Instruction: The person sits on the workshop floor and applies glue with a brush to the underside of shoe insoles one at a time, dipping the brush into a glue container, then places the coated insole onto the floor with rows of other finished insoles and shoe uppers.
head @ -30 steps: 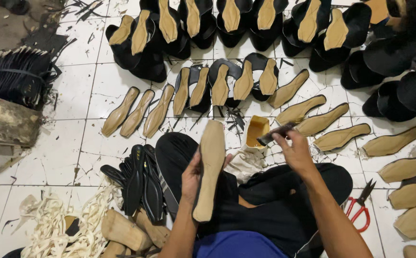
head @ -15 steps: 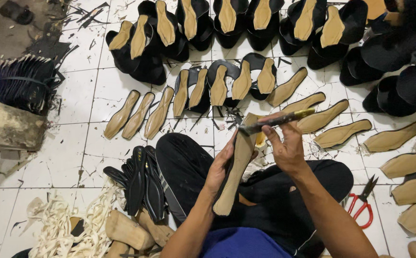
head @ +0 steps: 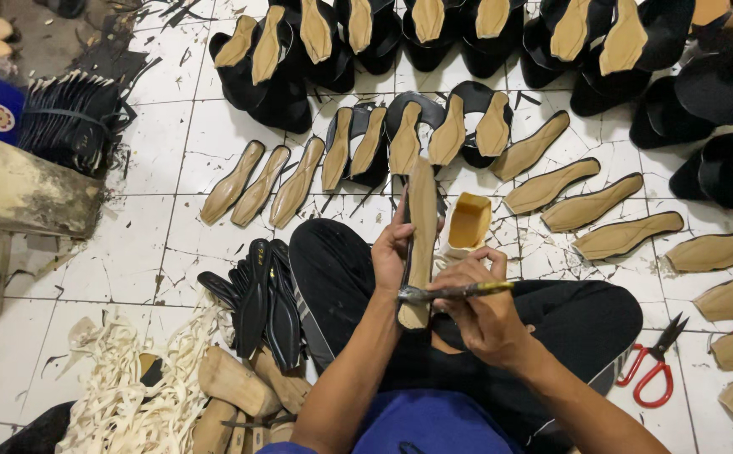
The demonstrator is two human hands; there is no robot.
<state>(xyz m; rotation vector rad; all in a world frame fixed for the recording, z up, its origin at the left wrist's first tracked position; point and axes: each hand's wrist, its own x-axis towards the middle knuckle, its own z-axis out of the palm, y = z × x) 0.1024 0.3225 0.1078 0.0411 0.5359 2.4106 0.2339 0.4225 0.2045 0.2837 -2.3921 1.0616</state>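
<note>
My left hand grips a long tan shoe insole with a black backing, held upright over my lap. My right hand holds a small brush with a yellowish handle, its bristle end touching the lower end of the insole. Just beyond the insole, an open container of yellow glue stands on the floor between my knees.
Tan insoles lie in rows on the white tiled floor, with black shoe uppers behind them. Black soles are stacked by my left knee, above wooden lasts and pale scrap strips. Red-handled scissors lie at right.
The insole has swung from lying on my lap to upright. My right hand came down toward my body, and the brush now sits level across the insole's lower end.
</note>
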